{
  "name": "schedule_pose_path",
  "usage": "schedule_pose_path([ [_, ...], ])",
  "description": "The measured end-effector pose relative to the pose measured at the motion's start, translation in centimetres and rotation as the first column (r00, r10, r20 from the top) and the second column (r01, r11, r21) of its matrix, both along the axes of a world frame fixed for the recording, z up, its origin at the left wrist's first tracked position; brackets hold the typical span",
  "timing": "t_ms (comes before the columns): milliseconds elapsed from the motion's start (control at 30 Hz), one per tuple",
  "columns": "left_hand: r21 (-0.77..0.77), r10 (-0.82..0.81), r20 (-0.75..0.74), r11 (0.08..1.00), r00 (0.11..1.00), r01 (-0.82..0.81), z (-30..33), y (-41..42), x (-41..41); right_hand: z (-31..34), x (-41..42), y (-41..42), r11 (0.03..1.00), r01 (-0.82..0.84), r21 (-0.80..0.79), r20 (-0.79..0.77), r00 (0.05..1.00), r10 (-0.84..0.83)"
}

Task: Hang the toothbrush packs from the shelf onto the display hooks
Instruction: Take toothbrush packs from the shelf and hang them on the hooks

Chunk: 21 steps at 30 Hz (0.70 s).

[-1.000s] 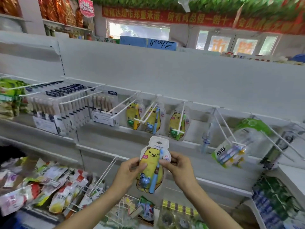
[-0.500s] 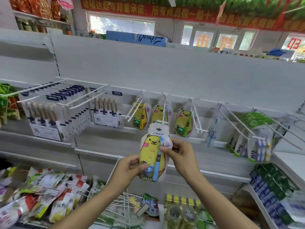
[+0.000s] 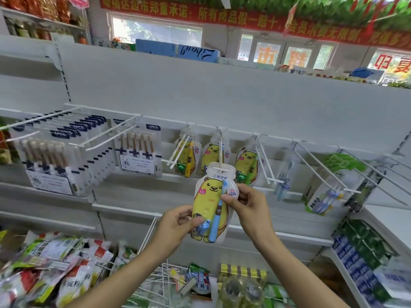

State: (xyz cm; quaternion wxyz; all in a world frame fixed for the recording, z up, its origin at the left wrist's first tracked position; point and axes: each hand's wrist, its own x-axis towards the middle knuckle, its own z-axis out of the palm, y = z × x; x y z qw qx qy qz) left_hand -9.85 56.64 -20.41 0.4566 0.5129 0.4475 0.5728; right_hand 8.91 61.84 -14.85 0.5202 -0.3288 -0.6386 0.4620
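Pack raised since half a second ago: bear toothbrush pack (image 3: 211,203) now sits higher, its hang slot right at the tip of the middle display hook (image 3: 220,152); cannot tell if the tip is through the slot. Left hand (image 3: 175,223) pinches the pack's lower left edge, thumb on the front. Right hand (image 3: 246,204) pinches its right edge at mid height, fingers curled behind. Pack upright, yellow bear print, blue brush inside.

White gondola back panel (image 3: 222,92) fills the middle, hook rail (image 3: 155,117) running along it. Three more bear packs (image 3: 245,165) hang at the rail end of the neighbouring hooks, one directly behind the held pack. Toward the left edge of the rail, rows of 6pcs brush cards (image 3: 135,150) on long hooks. Toward the right edge, a single blue brush pack (image 3: 284,174) and green-topped Allyix packs (image 3: 322,192), several bare hooks jutting out.

Lower shelf (image 3: 66,218) below the hooks. At bottom left a heap of sachets (image 3: 55,270); bottom centre loose wire hooks (image 3: 164,283) and small packs; bottom right stacked blue and green boxes (image 3: 360,252). Red banner (image 3: 222,16) with Chinese text and windows (image 3: 155,30) above the panel
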Motion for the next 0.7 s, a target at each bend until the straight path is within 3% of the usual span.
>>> schedule_pose_path([
  [300,-0.028,0.023,0.035,0.999,0.999,-0.023,-0.2,2.7,-0.1,0.1,-0.9,3.3,0.998,0.055,-0.03,0.109,0.993,-0.052],
  [500,-0.074,0.103,-0.019,0.992,0.995,-0.104,-0.6,7.6,-0.3,0.5,-1.8,7.6,0.988,0.151,-0.037,0.215,0.967,-0.14],
  [700,-0.106,0.136,-0.058,0.984,0.989,-0.141,-0.7,12.6,-0.6,1.0,-2.6,12.0,0.979,0.195,-0.057,0.216,0.96,-0.179],
])
